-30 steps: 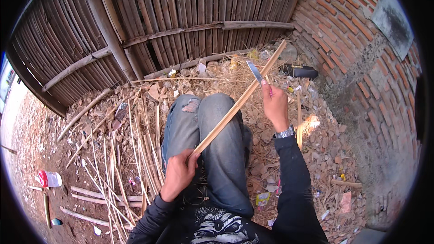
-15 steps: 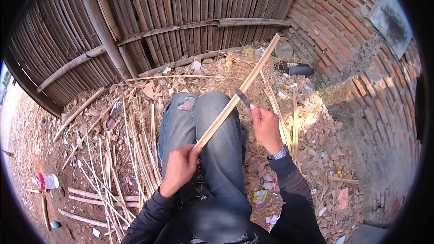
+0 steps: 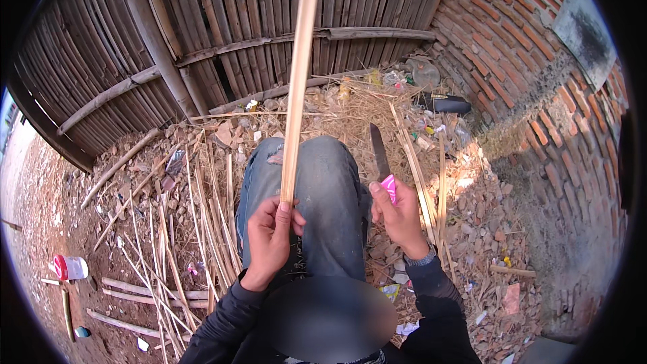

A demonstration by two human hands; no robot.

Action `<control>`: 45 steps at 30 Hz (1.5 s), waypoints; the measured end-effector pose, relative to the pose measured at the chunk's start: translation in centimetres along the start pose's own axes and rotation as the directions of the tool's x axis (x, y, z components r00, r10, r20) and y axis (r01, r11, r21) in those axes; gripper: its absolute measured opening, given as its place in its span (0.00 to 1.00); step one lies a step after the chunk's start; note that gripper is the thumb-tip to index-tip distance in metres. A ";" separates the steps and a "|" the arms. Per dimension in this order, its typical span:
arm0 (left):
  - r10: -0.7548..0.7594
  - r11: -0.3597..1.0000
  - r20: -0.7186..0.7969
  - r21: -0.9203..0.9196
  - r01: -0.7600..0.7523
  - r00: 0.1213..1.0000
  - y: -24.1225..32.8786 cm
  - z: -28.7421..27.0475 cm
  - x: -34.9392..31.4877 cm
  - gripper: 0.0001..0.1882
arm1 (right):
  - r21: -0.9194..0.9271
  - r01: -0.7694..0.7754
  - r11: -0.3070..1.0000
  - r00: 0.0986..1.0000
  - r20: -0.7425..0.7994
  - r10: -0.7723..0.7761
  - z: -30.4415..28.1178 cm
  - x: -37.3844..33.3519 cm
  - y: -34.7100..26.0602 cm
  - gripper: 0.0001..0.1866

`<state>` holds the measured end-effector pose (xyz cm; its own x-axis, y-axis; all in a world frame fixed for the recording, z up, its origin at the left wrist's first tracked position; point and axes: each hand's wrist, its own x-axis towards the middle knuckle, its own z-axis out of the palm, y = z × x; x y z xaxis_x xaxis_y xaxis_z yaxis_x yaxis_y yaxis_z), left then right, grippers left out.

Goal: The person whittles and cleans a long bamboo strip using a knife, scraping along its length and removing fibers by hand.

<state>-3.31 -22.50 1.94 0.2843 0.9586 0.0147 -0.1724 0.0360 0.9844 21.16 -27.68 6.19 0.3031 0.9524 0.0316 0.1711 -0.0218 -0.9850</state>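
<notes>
My left hand (image 3: 271, 234) grips the lower end of a long, pale bamboo strip (image 3: 295, 101). The strip stands nearly upright in the picture, its far end running past the upper edge. To the right, my right hand (image 3: 399, 214) is closed round the pink handle of a knife (image 3: 381, 152), whose dark blade points away from me. Blade and strip are apart. Below both hands are my knees in worn blue jeans (image 3: 323, 182).
Many split bamboo strips (image 3: 214, 229) lie left of my legs, and a few more (image 3: 412, 162) on the right. A red-lidded tub (image 3: 70, 267) lies far left. Rubble and litter cover the ground. A bamboo fence (image 3: 249, 7) stands ahead, a brick wall (image 3: 519, 47) at right.
The strip has swung from a slant to the right to nearly upright. My right hand has moved down toward me, taking the knife blade off the strip.
</notes>
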 end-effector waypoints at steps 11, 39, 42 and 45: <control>0.057 0.970 0.085 0.231 -0.076 0.995 3.4 1.2 -2.3 0.15 | -0.269 0.303 0.914 0.952 0.114 -0.282 -0.1 1.6 -1.0 0.19; -0.277 0.908 0.168 0.368 0.200 0.946 -0.7 -1.0 -0.7 0.14 | -0.746 0.507 0.431 0.853 0.363 -0.376 2.8 -0.3 1.0 0.22; -0.300 0.916 0.162 0.325 0.236 0.940 -1.0 -0.9 -0.7 0.13 | -0.701 0.560 0.442 0.828 0.460 -0.320 2.1 -0.3 0.6 0.24; -0.297 0.923 0.154 0.298 0.243 0.942 -1.3 -0.7 -0.9 0.13 | -0.718 0.519 0.464 0.853 0.471 -0.225 2.1 -0.4 0.5 0.26</control>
<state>-3.96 -23.23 0.50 0.4640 0.8493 -0.2517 0.1909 0.1816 0.9647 19.12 -27.46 5.36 -0.2213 0.9605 0.1686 0.9099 0.2656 -0.3186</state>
